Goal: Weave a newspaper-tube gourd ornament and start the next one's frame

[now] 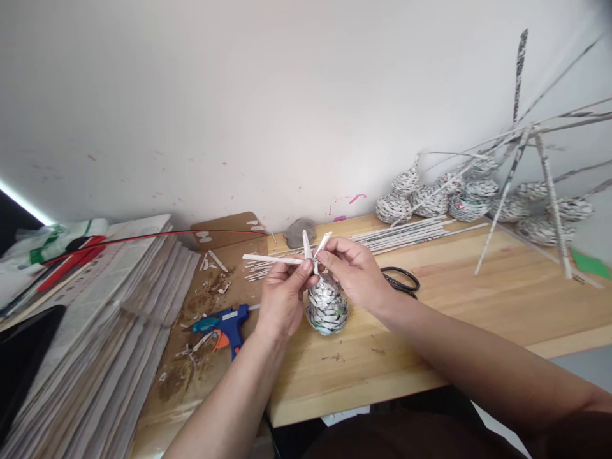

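Note:
A gourd-shaped weave of rolled newspaper (328, 309) stands upright on the wooden table in front of me. White paper strips (272, 259) fan out from its narrow top, one to the left and two upward. My left hand (285, 290) pinches the strips at the neck between thumb and fingers. On the other side my right hand (354, 268) is closed, thumb against forefinger, on a paper strip (323, 243) at the same spot. The fingers cover the exact joint where the strips meet.
A blue glue gun (230, 325) lies on stained cardboard to the left, beside a tall newspaper stack (143, 306). Behind my hands are paper rods (396, 234) and a grey lump (299, 233). Black-handled scissors (401, 279) lie right; several woven gourds (430, 201) line the wall.

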Available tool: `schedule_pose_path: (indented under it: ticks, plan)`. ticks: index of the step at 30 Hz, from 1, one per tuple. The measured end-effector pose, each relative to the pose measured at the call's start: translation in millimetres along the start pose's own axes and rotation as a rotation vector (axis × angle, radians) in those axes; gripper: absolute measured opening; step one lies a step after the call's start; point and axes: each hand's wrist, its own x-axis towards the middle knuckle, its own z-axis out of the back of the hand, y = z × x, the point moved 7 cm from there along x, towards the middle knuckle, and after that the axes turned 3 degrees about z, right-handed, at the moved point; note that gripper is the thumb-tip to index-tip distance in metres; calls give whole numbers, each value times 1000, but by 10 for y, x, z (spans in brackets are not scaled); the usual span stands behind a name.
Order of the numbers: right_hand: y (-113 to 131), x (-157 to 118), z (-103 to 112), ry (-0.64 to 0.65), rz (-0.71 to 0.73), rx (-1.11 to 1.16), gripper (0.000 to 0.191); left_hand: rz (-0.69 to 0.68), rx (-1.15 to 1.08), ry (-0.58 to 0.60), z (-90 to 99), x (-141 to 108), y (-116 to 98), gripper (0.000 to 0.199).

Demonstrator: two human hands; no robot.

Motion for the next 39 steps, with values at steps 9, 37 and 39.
schedule_pose_path:
  ticks: [9, 37, 39]
  plan:
    - [-46, 16, -59, 53, -84, 151, 32, 108, 20, 178, -48, 31, -3, 29]
    - [77, -1, 25, -6, 173, -138, 18, -75, 157, 123, -62, -24, -105, 25]
    - [86, -11, 20, -3, 188, -166, 15, -91, 164, 103, -43, -21, -110, 26]
